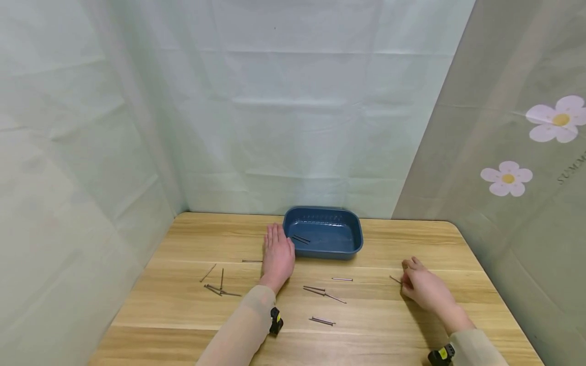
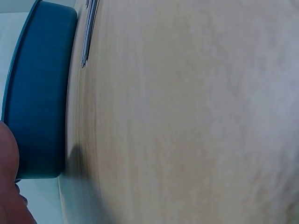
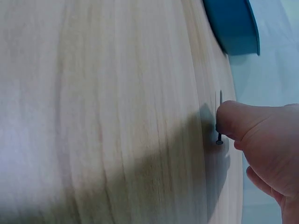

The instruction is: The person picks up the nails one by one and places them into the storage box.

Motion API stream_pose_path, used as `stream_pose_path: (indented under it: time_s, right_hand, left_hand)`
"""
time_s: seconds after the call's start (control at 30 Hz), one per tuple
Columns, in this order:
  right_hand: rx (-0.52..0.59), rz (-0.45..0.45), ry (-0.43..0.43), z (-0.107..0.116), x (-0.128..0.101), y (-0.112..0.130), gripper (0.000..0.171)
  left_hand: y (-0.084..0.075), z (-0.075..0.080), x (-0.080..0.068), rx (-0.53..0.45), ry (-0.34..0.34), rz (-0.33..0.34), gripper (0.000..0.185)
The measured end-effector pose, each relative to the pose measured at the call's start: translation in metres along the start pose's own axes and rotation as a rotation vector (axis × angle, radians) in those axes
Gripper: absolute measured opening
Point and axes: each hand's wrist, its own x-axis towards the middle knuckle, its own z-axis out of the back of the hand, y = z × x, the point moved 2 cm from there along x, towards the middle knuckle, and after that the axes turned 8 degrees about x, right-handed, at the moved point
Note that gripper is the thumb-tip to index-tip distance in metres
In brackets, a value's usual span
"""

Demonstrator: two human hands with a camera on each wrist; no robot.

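On the light wooden table (image 1: pixel 375 325), right hand (image 1: pixel 423 287) is pinching a thin grey steel nail (image 3: pixel 219 122) at its fingertips; the nail could slip and roll off the near edge. Left hand (image 1: pixel 276 255) is lying flat, fingers straight, touching the dark blue plastic tray (image 1: pixel 322 234), well apart from that nail.

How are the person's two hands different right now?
The left hand lies flat on the wooden table with straight fingers, holding nothing; the right hand has curled fingers set on a nail. The left hand sits right beside the blue tray; the right hand is off toward the table's right edge, apart from the tray. Both rest on the table, and both arms wear beige sleeves.
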Motion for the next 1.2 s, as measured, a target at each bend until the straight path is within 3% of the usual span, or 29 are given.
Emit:
stream_pose_path:
  time_s: [0.23, 0.53, 1.2]
  right_hand:
    - [0.014, -0.076, -0.032, 0.006, -0.003, -0.007, 0.017]
    - [0.073, -0.121, -0.063, 0.017, 0.004, 0.006, 0.012]
    - [0.198, -0.092, -0.092, 0.025, 0.031, 0.050, 0.010]
  left_hand:
    - [-0.002, 0.002, -0.001, -0.004, -0.001, -0.011, 0.056]
    - [0.000, 0.001, -0.001, -0.012, -0.033, -0.023, 0.056]
    - [0.000, 0.002, -0.001, -0.012, -0.008, -0.003, 0.056]
